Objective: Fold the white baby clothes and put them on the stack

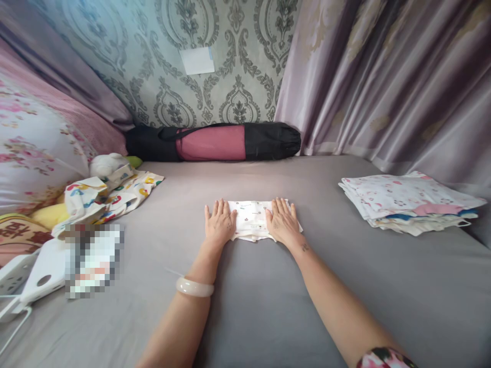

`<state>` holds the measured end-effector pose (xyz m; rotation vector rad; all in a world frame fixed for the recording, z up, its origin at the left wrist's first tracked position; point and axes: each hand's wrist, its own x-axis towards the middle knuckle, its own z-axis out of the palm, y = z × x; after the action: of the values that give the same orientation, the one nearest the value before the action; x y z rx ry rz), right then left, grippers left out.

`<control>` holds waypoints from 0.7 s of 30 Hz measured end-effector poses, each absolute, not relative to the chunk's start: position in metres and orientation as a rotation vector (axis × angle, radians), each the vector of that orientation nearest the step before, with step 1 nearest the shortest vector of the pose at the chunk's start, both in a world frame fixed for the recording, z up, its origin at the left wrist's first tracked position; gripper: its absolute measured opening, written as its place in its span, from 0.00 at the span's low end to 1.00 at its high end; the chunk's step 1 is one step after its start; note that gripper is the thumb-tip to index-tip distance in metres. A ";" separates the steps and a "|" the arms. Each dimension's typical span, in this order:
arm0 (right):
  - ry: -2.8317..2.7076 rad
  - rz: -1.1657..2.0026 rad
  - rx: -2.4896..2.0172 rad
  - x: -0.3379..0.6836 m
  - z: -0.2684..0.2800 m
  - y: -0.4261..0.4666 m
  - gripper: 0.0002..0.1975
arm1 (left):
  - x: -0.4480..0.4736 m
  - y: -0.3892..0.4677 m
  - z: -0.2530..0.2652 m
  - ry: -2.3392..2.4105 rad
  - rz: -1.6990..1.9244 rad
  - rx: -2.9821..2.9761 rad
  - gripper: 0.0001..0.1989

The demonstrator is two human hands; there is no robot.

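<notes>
White cotton printed with tiny motifs, the small folded garment [251,220] lies in the middle of the grey bed sheet [268,306], with both palms pressed flat on it. The left hand [219,222] covers its left end, fingers straight and together, partly on the cloth and partly on the sheet beside it. The right hand [282,221] lies the same way on the right end. Neither hand grips anything; both are fully open and flat, pressing down.

To smooth this fold well, in my judgement, the pressure should come from the whole palm, not the fingertips, and the hands should slide outward from the middle toward the ends so trapped air and creases run out instead of bunching. The near edge shows a little ruffle between the wrists; that hem wants to be lined up before the next fold, or the bundle will come out lopsided. Soft knit like this will probably creep on the sheet, so one hand should anchor while the other strokes.

A stack of folded printed cloths [410,202] sits well apart on the right. A loose heap of white cloth with coloured shapes [111,197] lies on the left near a floral pillow [34,148], and a black-and-pink rolled bag [215,142] rests against the patterned wall. A pale bangle [194,287] circles the left wrist.
</notes>
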<state>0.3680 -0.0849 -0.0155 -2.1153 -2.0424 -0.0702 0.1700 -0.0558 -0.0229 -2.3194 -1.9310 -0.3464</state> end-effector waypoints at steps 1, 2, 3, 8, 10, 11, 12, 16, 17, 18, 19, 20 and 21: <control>-2.044 -0.061 -2.122 0.368 -0.017 -0.085 0.29 | 0.169 -0.056 -0.024 -1.937 -0.319 -2.333 0.27; -2.046 -0.057 -2.126 0.369 -0.018 -0.084 0.29 | 0.169 -0.055 -0.024 -1.945 -0.297 -2.342 0.27; -2.049 -0.056 -2.129 0.369 -0.019 -0.084 0.29 | 0.169 -0.055 -0.024 -1.953 -0.283 -2.345 0.28; -2.061 -0.028 -2.165 0.368 -0.018 -0.084 0.29 | 0.170 -0.056 -0.024 -1.963 -0.286 -2.339 0.28; -2.061 -0.001 -2.174 0.369 -0.016 -0.084 0.29 | 0.170 -0.056 -0.023 -1.972 -0.302 -2.338 0.28; -2.059 0.008 -2.176 0.369 -0.014 -0.083 0.29 | 0.169 -0.056 -0.023 -1.980 -0.313 -2.335 0.28; -2.054 0.007 -2.177 0.371 -0.013 -0.083 0.29 | 0.169 -0.056 -0.021 -1.988 -0.328 -2.329 0.28; -1.995 -0.070 -2.209 0.381 -0.010 -0.080 0.29 | 0.165 -0.054 -0.016 -2.004 -0.422 -2.263 0.28; -1.978 -0.083 -2.225 0.383 -0.011 -0.079 0.29 | 0.164 -0.054 -0.016 -2.006 -0.438 -2.251 0.28; -1.964 -0.085 -2.243 0.386 -0.012 -0.079 0.29 | 0.163 -0.053 -0.016 -2.016 -0.441 -2.251 0.28; -1.953 -0.077 -2.262 0.389 -0.014 -0.078 0.29 | 0.162 -0.053 -0.017 -2.039 -0.429 -2.264 0.28; -1.947 -0.060 -2.278 0.390 -0.017 -0.077 0.30 | 0.161 -0.052 -0.018 -2.068 -0.409 -2.287 0.28; -1.944 -0.042 -2.293 0.392 -0.019 -0.077 0.30 | 0.161 -0.051 -0.020 -2.099 -0.388 -2.313 0.29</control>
<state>0.3919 -0.0769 -0.0190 -2.2926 -1.9435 -0.0416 0.1606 -0.0511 -0.0198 -2.3129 -2.0993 -0.3884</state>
